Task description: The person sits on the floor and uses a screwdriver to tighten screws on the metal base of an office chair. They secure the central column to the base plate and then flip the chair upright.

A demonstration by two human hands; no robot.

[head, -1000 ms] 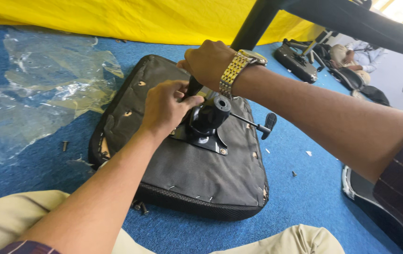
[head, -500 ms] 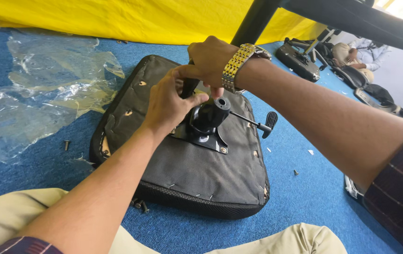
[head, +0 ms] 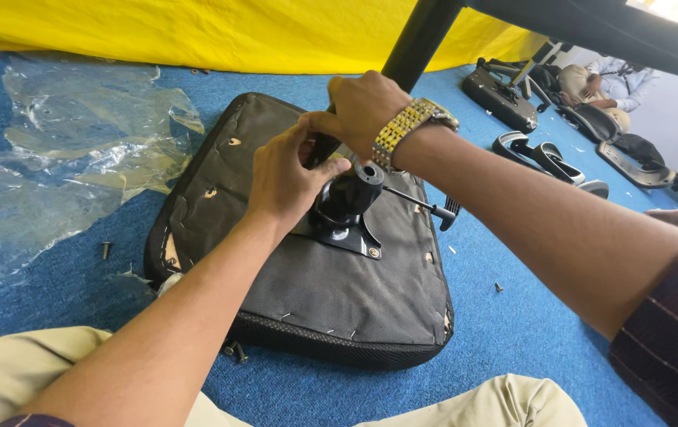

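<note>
Crumpled clear plastic wrap [head: 62,150] is seen far left of the hands. The upturned seat cushion [head: 315,277], judged heavy yet soft-edged, lies beneath them; its rigid black mechanism [head: 347,209] is gripped by the left hand [head: 287,178] and the right hand [head: 363,107].

You are on the floor of a chair-assembly workshop: blue carpet [head: 513,332], loose screws [head: 106,250], discarded plastic wrap [head: 62,158], an upturned seat cushion [head: 339,300], spare armrests [head: 549,162] nearby.
</note>
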